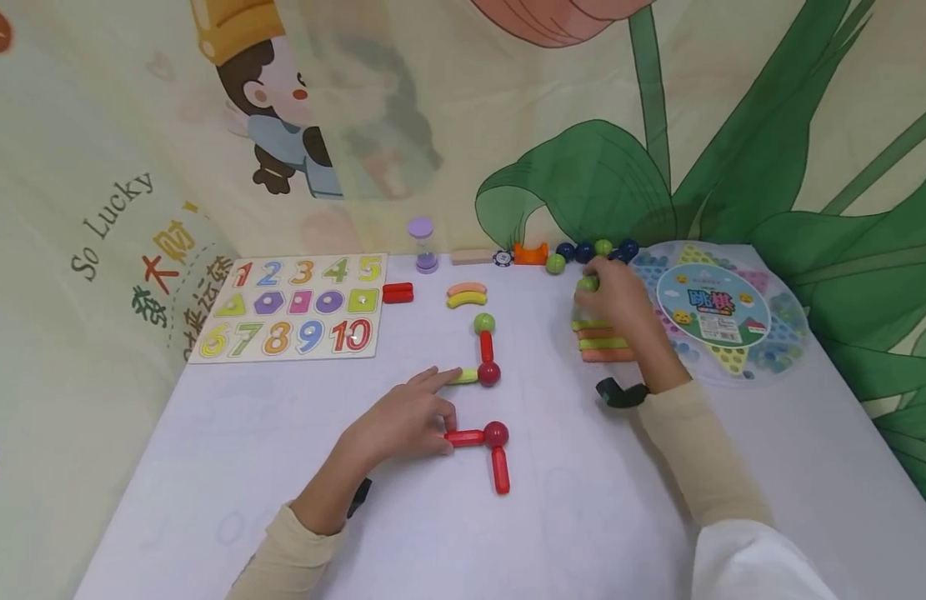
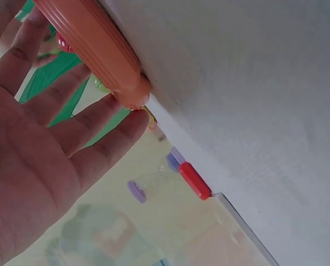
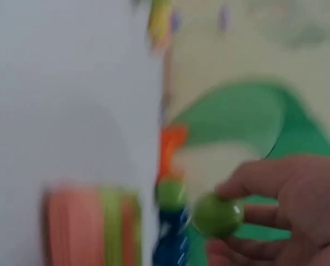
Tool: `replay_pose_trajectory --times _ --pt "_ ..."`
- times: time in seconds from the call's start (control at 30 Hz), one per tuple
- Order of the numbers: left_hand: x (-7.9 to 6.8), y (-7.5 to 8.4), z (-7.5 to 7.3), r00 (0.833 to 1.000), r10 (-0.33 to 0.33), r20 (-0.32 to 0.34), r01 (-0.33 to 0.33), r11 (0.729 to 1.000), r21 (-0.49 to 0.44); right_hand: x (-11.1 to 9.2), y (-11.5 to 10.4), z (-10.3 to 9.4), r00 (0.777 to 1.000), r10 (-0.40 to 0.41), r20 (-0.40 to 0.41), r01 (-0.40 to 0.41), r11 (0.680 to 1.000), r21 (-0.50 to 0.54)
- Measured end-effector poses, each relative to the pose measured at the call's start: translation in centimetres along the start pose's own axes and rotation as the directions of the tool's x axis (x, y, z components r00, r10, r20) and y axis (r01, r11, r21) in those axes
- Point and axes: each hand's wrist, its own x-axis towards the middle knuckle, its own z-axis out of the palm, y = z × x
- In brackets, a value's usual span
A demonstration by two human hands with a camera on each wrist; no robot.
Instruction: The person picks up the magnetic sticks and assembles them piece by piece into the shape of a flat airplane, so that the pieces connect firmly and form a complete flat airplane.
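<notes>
My right hand (image 1: 620, 300) pinches a green ball (image 3: 217, 215) between thumb and fingers, above a stack of orange and yellow-green sticks (image 1: 603, 343). My left hand (image 1: 402, 421) lies over the table, fingers fairly straight. One fingertip touches a yellow-green stick (image 1: 468, 377), which meets a red ball (image 1: 489, 373); a red stick (image 1: 487, 347) runs from that ball to another green ball (image 1: 484, 322). Near the left thumb, a red stick (image 1: 466, 437) joins a second red ball (image 1: 496, 433), with another red stick (image 1: 501, 472) below. Close to the left fingertips is an orange ribbed stick (image 2: 98, 44).
A number board (image 1: 290, 333) lies at left beside red sticks (image 1: 398, 292). Curved pieces (image 1: 467, 297), an hourglass (image 1: 422, 246) and an orange piece (image 1: 531, 254) stand towards the back. Dark blue balls (image 1: 585, 252) adjoin a clear round game case (image 1: 788, 325) at right.
</notes>
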Motion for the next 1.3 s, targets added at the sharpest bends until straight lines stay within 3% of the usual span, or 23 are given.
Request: replay_pose_trajectory --times 0.03,0.07,0.1,0.17,0.27,0.33,0.4,0.5,0.7,0.93,1.13,1.23,1.3 --pt "0.0 0.0 0.0 1.0 0.0 0.002 0.0 1.0 0.001 -1.3 -0.8 0.2 0.995 -0.081 0.055 0.079 0.996 0.04" --pt "-0.1 0.0 0.0 1.0 -0.002 0.004 0.002 1.0 0.001 -2.7 -1.6 0.5 0.976 -0.185 0.114 0.176 0.981 0.078" --pt "-0.1 0.0 0.0 1.0 -0.002 0.004 0.002 1.0 0.003 -4.3 -2.4 0.9 0.939 -0.292 0.181 0.272 0.954 0.127" --pt "-0.1 -0.1 -0.1 1.0 -0.001 0.0 0.001 1.0 0.004 -7.5 -3.7 2.0 0.819 -0.489 0.301 0.426 0.869 0.253" --pt "0.0 -0.1 -0.1 1.0 -0.001 -0.008 0.001 1.0 0.007 -11.8 -5.1 4.1 0.601 -0.695 0.394 0.54 0.717 0.442" --pt "0.0 -0.2 -0.1 1.0 0.001 -0.014 -0.001 1.0 0.006 -13.8 -5.7 5.5 0.502 -0.767 0.4 0.58 0.641 0.503" --pt "0.0 -0.2 -0.1 1.0 -0.002 -0.018 0.002 1.0 0.006 -14.9 -6.0 6.7 0.449 -0.805 0.388 0.634 0.593 0.496" --pt "0.1 -0.3 -0.1 1.0 0.0 -0.02 0.0 1.0 -0.001 -15.6 -6.1 7.8 0.445 -0.816 0.369 0.707 0.573 0.415" --pt "0.1 -0.3 -0.1 1.0 0.004 -0.023 -0.004 1.0 -0.002 -15.9 -6.7 8.6 0.469 -0.791 0.392 0.742 0.594 0.312" --pt "0.1 -0.3 -0.2 1.0 -0.004 -0.025 0.004 1.0 0.012 -16.3 -6.4 8.6 0.475 -0.797 0.372 0.737 0.591 0.327" --pt "0.0 -0.3 -0.1 1.0 -0.011 -0.029 0.011 1.0 0.0 -16.5 -6.6 8.8 0.497 -0.782 0.377 0.745 0.607 0.277" --pt "0.1 -0.3 0.0 1.0 -0.004 -0.018 0.003 1.0 -0.025 -16.1 -6.7 7.9 0.501 -0.767 0.401 0.698 0.632 0.337" --pt "0.1 -0.4 0.0 1.0 0.003 -0.006 -0.003 0.999 -0.034 -14.9 -6.7 6.8 0.525 -0.755 0.394 0.659 0.653 0.374"
